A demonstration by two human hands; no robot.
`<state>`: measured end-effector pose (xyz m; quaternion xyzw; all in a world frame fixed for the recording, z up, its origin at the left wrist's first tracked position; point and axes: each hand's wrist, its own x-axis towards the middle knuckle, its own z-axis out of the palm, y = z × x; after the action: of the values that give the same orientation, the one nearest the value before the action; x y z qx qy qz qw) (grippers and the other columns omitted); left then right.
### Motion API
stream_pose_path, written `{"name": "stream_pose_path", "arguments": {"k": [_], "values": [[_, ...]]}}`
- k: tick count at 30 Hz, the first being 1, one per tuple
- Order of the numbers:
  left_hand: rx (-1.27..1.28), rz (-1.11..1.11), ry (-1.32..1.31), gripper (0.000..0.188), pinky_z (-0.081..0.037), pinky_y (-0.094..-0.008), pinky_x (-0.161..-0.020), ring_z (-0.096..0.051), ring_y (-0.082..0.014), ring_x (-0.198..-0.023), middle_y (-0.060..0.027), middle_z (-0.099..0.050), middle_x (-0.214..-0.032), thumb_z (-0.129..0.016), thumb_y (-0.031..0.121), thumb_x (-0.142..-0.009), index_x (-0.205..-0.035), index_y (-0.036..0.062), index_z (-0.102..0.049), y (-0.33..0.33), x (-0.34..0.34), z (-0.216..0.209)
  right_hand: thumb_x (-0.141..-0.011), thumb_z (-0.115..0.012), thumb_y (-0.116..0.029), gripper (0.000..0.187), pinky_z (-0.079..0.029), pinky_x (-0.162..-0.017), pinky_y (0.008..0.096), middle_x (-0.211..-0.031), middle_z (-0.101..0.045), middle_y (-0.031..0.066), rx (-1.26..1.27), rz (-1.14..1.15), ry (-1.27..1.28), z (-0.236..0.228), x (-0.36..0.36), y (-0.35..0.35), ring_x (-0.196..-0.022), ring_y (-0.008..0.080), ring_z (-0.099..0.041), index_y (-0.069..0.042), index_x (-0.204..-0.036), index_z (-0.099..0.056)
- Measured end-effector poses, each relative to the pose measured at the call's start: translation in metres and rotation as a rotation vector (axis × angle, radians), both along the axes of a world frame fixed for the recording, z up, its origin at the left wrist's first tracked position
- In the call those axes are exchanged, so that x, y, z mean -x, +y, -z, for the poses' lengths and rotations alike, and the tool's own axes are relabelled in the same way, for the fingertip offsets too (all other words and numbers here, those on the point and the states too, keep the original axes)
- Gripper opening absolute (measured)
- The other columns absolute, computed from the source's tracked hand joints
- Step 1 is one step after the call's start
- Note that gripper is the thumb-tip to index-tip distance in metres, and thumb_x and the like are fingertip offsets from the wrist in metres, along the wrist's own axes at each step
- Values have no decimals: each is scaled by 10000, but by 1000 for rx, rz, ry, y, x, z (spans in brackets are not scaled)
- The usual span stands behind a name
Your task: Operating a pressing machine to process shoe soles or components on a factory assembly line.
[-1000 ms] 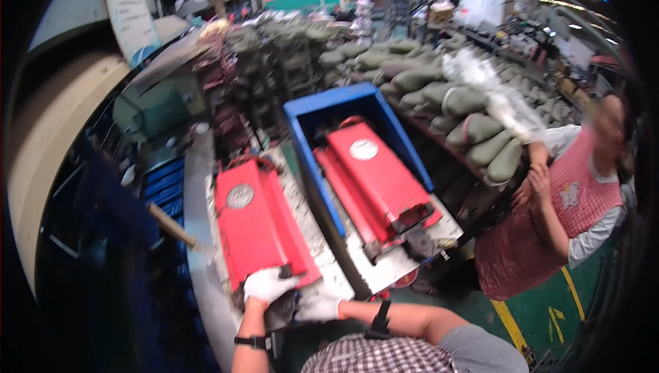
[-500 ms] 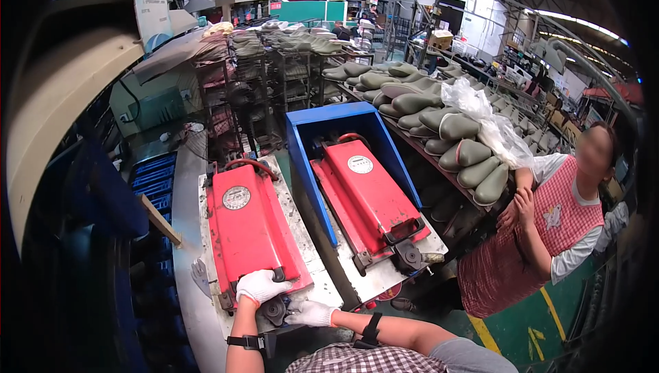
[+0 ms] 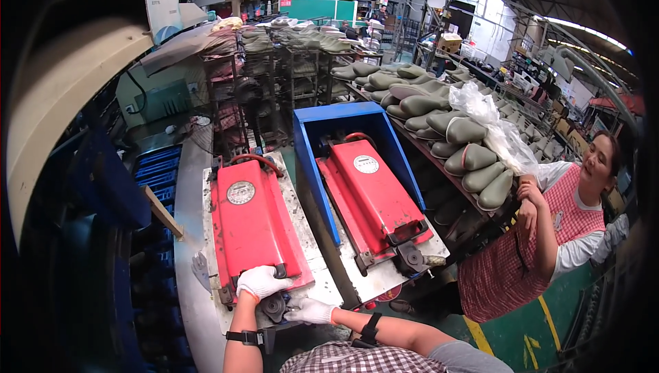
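Nearest me on the left lies a long red metal mold cover (image 3: pixel 255 225) with a round pale plate on top, set on a stained white base. My left hand (image 3: pixel 261 281), in a white knitted glove, is closed over the black handle (image 3: pixel 280 270) at its near end. Just below that hand is a dark round clamp part (image 3: pixel 274 306). Beside this part is my gloved right hand (image 3: pixel 312 311), coming in from the right. Its fingers are bent against small metal fittings, and whatever they pinch is hidden.
A second red mold cover (image 3: pixel 374 198) lies to the right under an open blue metal guard (image 3: pixel 331 113). Green boots (image 3: pixel 463 129) are piled on a rack beyond, with plastic wrap over some. A co-worker in a red checked apron (image 3: pixel 498 273) stands at right. A blue roller conveyor (image 3: pixel 154 191) runs left.
The view has shifted slightly. Both my hands stay at the near end of the left mold. The co-worker's head has turned and their hands have come together.
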<state>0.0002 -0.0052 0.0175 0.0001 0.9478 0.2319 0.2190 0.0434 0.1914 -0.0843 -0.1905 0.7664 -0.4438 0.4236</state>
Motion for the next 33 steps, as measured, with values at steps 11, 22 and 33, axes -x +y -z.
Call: {"name": "stream_pose_path", "arguments": {"k": [11, 22, 33], "values": [[17, 16, -64, 745, -562, -417, -925, -745, -335, -1026, -181, -771, -1078, -712, 761, -718, -1065, 109, -803, -3, 2, 7, -980, -682, -479, 587, -513, -619, 329, -799, -649, 48, 26, 19, 23, -1, -2, 0, -656, 143, -596, -20, -1339, -614], [-24, 2, 24, 688, -558, -384, -808, -748, -296, -869, -177, -767, -915, -770, 703, -728, -946, 50, -792, -6, 1, 18, -983, -686, -486, 532, -485, -602, 299, -787, -603, 9, 68, 17, -79, -14, -4, 0, -669, 114, -561, -21, -1237, -632], [24, 31, -56, 751, -553, -407, -937, -735, -347, -1047, -202, -759, -1101, -721, 738, -737, -1078, 73, -792, -1, 2, 1, -998, -683, -419, 497, -470, -620, 308, -792, -621, 24, 51, 35, -95, -22, -4, 0, -684, 123, -568, 7, -1249, -634]]}}
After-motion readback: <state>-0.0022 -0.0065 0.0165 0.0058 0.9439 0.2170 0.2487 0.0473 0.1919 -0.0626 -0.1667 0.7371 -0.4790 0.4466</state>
